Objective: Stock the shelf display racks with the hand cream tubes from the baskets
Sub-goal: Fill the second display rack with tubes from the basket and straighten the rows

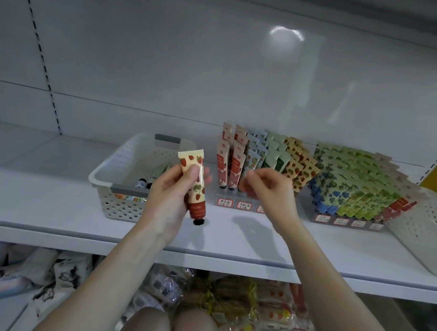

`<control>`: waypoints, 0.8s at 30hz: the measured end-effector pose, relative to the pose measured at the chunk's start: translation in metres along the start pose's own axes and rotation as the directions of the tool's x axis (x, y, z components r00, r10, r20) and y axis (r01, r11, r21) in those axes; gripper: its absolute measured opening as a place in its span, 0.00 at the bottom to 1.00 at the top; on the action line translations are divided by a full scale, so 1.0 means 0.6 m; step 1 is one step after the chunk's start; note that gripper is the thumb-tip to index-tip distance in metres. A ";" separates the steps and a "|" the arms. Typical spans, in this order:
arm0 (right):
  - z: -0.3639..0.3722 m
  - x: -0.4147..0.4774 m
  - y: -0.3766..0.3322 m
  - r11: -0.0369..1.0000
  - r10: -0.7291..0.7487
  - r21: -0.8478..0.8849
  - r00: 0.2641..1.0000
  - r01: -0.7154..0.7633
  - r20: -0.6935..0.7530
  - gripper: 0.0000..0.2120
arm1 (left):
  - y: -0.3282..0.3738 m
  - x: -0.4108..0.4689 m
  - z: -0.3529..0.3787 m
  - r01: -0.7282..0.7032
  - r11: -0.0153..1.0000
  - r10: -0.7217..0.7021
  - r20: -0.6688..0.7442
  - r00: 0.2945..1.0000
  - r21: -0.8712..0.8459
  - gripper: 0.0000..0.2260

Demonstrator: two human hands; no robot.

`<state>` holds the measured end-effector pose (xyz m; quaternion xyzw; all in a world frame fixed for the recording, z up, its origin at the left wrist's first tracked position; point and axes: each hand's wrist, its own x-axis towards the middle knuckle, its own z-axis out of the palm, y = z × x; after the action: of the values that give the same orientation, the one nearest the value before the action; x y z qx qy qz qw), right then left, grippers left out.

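My left hand (169, 195) grips a strawberry tube (190, 160) cap-down; my right hand (268, 191), loosely curled and empty, hovers by the rack (225, 196).

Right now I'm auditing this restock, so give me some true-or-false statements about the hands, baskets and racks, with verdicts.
1. The left hand holds a cream strawberry-print tube with its black cap pointing down. True.
2. The white perforated plastic basket on the left has no tubes in it. False: a few loose tubes lie inside.
3. The right hand grips a green tube. False: its fingers are loosely curled and hold nothing, in front of the near clear display rack.
4. The far clear display rack, further right, is packed with rows of tubes. True.
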<state>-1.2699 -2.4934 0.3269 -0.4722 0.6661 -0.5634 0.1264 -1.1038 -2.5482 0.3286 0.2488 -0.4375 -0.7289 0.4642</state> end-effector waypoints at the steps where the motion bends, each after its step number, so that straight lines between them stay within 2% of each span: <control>1: 0.002 -0.017 -0.008 0.999 0.026 0.035 0.993 -0.031 0.119 0.07 | 0.004 -0.001 0.004 -0.001 1.000 0.001 0.012 1.000 -0.019 0.07; 2: 0.005 -0.033 -0.014 0.996 0.047 0.059 0.975 -0.062 0.218 0.05 | 0.006 -0.003 0.007 -0.006 1.000 0.006 0.020 1.000 -0.018 0.07; 4: 0.013 -0.059 -0.017 0.992 0.064 0.085 0.945 -0.096 0.321 0.03 | 0.008 -0.009 0.014 -0.029 1.000 0.029 0.031 0.999 0.008 0.07; 9: 0.020 -0.088 -0.020 0.960 0.049 0.241 0.932 -0.143 0.359 0.06 | 0.006 -0.025 0.027 -0.108 0.985 0.093 0.114 0.989 0.133 0.07; 12: 0.010 -0.094 -0.018 0.954 0.050 0.259 0.932 -0.151 0.359 0.07 | 0.009 -0.023 0.028 -0.194 0.952 0.174 0.103 0.979 0.235 0.04; 16: -0.007 -0.102 -0.008 0.962 0.076 0.222 0.935 -0.160 0.346 0.06 | 0.015 -0.015 0.031 -0.307 0.873 0.300 0.077 0.951 0.380 0.07; 20: -0.028 -0.102 -0.003 0.982 0.063 0.139 0.921 -0.125 0.386 0.05 | 0.002 -0.009 0.046 -0.315 0.840 0.266 0.170 0.949 0.441 0.05; 24: -0.047 -0.096 0.005 1.000 0.019 -0.018 0.957 -0.014 0.289 0.09 | -0.023 -0.004 0.080 -0.362 0.800 0.261 0.265 0.928 0.479 0.05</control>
<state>-1.2611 -2.4317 0.3124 -0.5448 0.6488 -0.4820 0.2233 -1.1459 -2.5241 0.3402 0.2201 -0.6941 -0.5166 0.4504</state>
